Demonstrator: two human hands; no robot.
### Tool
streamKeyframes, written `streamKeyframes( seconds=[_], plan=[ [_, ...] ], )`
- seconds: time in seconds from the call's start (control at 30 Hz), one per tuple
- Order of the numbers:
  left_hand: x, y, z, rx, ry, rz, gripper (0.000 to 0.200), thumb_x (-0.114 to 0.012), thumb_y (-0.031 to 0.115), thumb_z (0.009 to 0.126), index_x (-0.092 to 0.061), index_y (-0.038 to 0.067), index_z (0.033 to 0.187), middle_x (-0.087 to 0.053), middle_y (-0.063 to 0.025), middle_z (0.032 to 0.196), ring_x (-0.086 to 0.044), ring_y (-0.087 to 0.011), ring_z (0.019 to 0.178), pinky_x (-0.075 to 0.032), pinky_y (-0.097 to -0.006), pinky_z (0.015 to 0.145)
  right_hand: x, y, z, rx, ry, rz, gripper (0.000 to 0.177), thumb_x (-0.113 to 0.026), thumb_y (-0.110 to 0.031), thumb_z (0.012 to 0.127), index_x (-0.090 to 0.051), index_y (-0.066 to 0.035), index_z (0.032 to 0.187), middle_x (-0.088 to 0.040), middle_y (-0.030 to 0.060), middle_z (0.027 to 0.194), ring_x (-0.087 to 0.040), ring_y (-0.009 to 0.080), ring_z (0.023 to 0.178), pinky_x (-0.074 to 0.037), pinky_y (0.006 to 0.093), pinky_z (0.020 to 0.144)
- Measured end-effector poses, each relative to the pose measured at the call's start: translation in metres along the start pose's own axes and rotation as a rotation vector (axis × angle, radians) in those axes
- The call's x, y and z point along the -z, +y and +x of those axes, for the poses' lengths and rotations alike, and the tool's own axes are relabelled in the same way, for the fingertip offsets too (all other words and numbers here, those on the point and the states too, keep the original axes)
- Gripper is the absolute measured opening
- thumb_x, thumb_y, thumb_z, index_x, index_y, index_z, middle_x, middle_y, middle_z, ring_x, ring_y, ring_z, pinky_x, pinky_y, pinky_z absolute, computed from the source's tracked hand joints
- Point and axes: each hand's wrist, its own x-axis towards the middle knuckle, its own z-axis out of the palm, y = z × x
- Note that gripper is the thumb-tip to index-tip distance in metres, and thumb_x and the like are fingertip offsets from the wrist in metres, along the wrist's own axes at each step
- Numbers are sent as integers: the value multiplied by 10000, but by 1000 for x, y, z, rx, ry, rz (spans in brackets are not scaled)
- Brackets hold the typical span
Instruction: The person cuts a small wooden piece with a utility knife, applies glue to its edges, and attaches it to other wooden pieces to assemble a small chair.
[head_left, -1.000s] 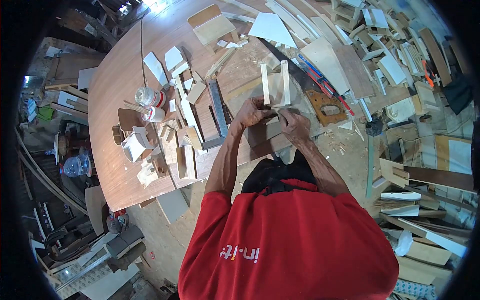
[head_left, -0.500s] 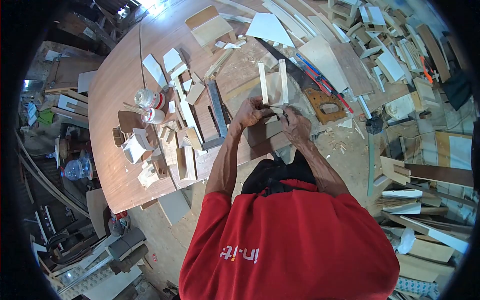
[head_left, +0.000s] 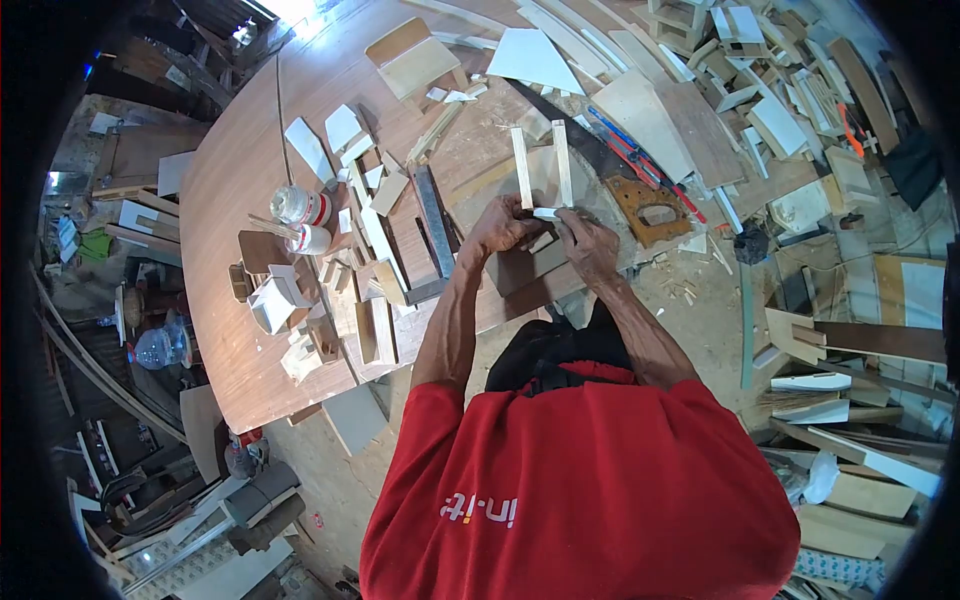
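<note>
Both of my hands meet at the near edge of the worktable. A small white-faced wood piece (head_left: 545, 213) sits between them. My left hand (head_left: 503, 226) is closed, its fingers pinching the left end of this piece. From the other side my right hand (head_left: 590, 243) grips the right end with thumb and fingers. Two pale wood strips (head_left: 522, 170) extend away from me just beyond the fingertips, roughly parallel. Below the hands a brown board (head_left: 522, 270) is partly covered by them.
A handsaw (head_left: 648, 212) lies right of my hands, near red and blue tools (head_left: 640, 160). On the left are a dark metal square (head_left: 435, 225), jars (head_left: 300, 207) and wood offcuts (head_left: 375, 205). Piled wood scraps (head_left: 780, 130) fill the far right.
The small piece between my hands has turned, so its white face now shows. My hands stay in nearly the same place, and the view has shifted slightly.
</note>
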Motion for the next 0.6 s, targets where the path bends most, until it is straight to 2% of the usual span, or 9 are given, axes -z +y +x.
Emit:
streamKeyframes(
  seconds=[0.07, 0.13, 0.17, 0.27, 0.3, 0.43, 0.47, 0.53, 0.6],
  plan=[
    [3, -8, 3, 22, 33, 71, 149, -659, 35, 801, -635, 6, 945, -610, -22, 652, -522, -87, 511, -397, -244, 454, -2, 2, -1, -3, -4, -2, 225, -663, -58, 775, -634, -107, 993, -644, 79, 753, -634, 248, 649, -495, 359, 563],
    [4, -16, 6, 43, 66, 141, 150, -647, 37, 809, -638, 3, 955, -634, -33, 686, -551, -93, 554, -429, -249, 485, -6, 4, -3, -82, -57, 4, 162, -661, -139, 813, -608, -141, 966, -617, 73, 701, -620, 268, 663, -482, 382, 578],
    [3, -21, 7, -20, 124, 193, 149, -646, 28, 816, -642, -9, 960, -653, -36, 739, -565, -89, 614, -450, -250, 539, -7, 6, -4, -84, -57, 4, 162, -661, -139, 813, -608, -141, 966, -617, 73, 701, -620, 268, 663, -482, 382, 578],
    [-3, -17, 3, -71, 196, 221, 161, -643, 17, 822, -645, -24, 978, -678, -40, 821, -580, -84, 714, -475, -252, 629, -7, 7, -7, -170, -7, 139, 216, -666, -157, 807, -588, -132, 1006, -606, 83, 685, -611, 272, 633, -472, 392, 572],
    [-4, -15, 1, -57, 210, 198, 174, -641, 16, 822, -646, -27, 991, -685, -42, 851, -580, -82, 754, -478, -253, 665, -5, 7, -7, -286, -50, 184, 257, -667, -160, 800, -572, -122, 1036, -601, 88, 681, -611, 273, 630, -469, 394, 572],
    [-6, -16, 0, -119, 223, 190, 236, -616, -8, 813, -638, -7, 1047, -681, -53, 820, -592, -96, 703, -487, -263, 605, 6, -2, 7, -519, -164, 239, 401, -664, -183, 790, -522, -96, 1155, -601, 92, 683, -613, 289, 631, -465, 404, 581],
    [-5, -16, 0, -116, 217, 215, 229, -613, -5, 819, -638, -4, 1046, -678, -48, 814, -586, -89, 691, -481, -259, 593, 7, 0, 10, -518, -163, 238, 401, -664, -183, 790, -522, -96, 1155, -601, 92, 683, -613, 289, 631, -465, 404, 581],
    [-2, -19, 1, -113, 217, 241, 221, -609, -2, 825, -639, -1, 1044, -675, -43, 807, -580, -83, 679, -474, -255, 581, 7, 5, 15, -498, -380, 90, 451, -667, -222, 791, -522, -85, 1196, -623, 118, 744, -621, 310, 684, -469, 414, 622],
    [-1, -22, 3, -74, 198, 209, 205, -592, -5, 839, -640, 6, 1037, -668, -31, 783, -567, -77, 640, -458, -246, 555, 7, 8, 16, -501, -386, 94, 474, -669, -239, 787, -522, -84, 1210, -627, 136, 777, -623, 316, 719, -471, 418, 650]
  ],
)
